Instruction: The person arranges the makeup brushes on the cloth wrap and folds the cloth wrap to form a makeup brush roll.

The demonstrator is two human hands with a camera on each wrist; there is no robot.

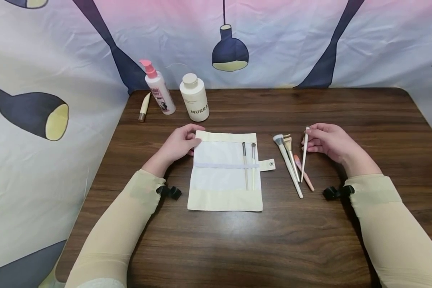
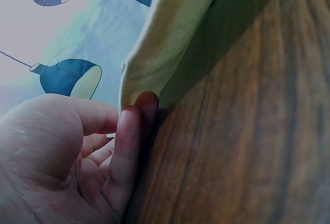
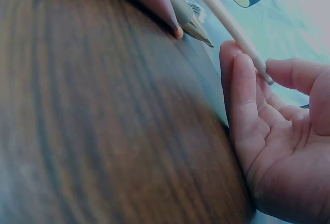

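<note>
A cream brush roll (image 1: 216, 200) lies unfolded on the table, its snap tab (image 1: 268, 165) pointing right. Two slim makeup brushes sit under its elastic band (image 1: 219, 165), toward the right side. At the roll's upper left corner, my left hand (image 1: 178, 144) pinches the fabric edge (image 2: 160, 43) between thumb and fingers. My right hand (image 1: 329, 144) pinches a thin white makeup brush (image 1: 304, 160) near its upper end, thumb against fingers. Beside it lie a large white-handled brush (image 1: 291, 172), a gold-ferruled brush (image 1: 288, 144) and a pink-handled brush (image 1: 307, 180), partly overlapping.
At the back left stand a pink-capped pump bottle (image 1: 161, 92) and a white bottle (image 1: 195, 98). A small cream tube (image 1: 145, 107) lies left of them. Behind the wooden table (image 1: 237, 248) hangs a lamp-patterned curtain (image 1: 281, 60).
</note>
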